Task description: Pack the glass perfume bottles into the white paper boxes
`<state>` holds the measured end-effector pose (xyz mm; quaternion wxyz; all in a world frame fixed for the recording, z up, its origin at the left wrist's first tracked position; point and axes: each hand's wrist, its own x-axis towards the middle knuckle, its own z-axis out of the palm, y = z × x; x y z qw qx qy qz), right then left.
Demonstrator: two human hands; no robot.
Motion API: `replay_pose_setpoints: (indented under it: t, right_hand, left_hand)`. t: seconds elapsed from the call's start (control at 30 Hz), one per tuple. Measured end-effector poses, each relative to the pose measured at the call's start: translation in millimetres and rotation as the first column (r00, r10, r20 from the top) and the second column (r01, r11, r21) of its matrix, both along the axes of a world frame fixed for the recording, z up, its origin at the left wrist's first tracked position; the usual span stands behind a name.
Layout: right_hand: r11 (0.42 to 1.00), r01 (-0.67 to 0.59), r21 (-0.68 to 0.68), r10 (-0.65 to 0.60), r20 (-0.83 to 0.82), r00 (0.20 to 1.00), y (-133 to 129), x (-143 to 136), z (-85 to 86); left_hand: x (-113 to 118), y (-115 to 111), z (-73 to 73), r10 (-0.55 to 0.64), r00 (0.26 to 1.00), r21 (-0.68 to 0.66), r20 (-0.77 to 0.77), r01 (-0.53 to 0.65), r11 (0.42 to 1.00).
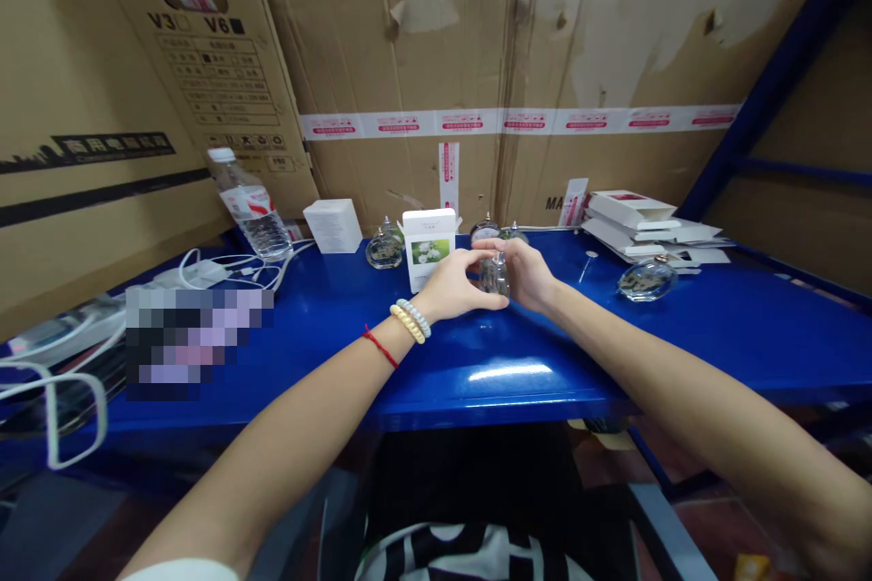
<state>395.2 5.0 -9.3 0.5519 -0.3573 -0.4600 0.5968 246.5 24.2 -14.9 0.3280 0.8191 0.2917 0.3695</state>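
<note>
A small clear glass bottle [494, 278], shaped like a perfume bottle, is between my two hands just above the table. My left hand [458, 284] closes on its left side, thumb below and fingers above. Around its far and right side curls my right hand [530, 274], which partly hides it. Directly behind my left hand stands a white box [431, 236] with a picture of white flowers. Other glass bottles with thin nozzles stand behind my hands: one bottle [385, 249] left of the box, and a dark one [485, 231] beyond my right fingers.
On the blue table [518, 354], a round glass bottle [647, 280] and a stack of flattened white boxes [637, 227] are at right. A small white-topped stem [589, 265] lies nearer. A white carton [333, 226], a water bottle [252, 207] and tangled white cables [197, 272] are at left.
</note>
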Motion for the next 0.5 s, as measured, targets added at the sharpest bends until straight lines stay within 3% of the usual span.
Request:
replay_pose_setpoints:
  t: [0.13,0.23,0.5]
  right_hand:
    - [0.987,-0.146,-0.063,0.146,-0.006,0.989,-3,-2,1.1]
    - [0.981,-0.177,-0.084,0.18,0.026,0.983,-4,-1,1.8]
    - [0.999,0.018,-0.027,-0.019,-0.011,1.0,3,0,-1.0]
  left_hand:
    - [0,-6,6.9,-0.007,1.0,0.025,0.018,0.007,1.0]
    - [0,-10,10.1,0.05,0.998,0.01,0.028,-0.051,0.999]
    - [4,-18,9.6,0.084,0.996,0.152,0.001,-0.083,0.985]
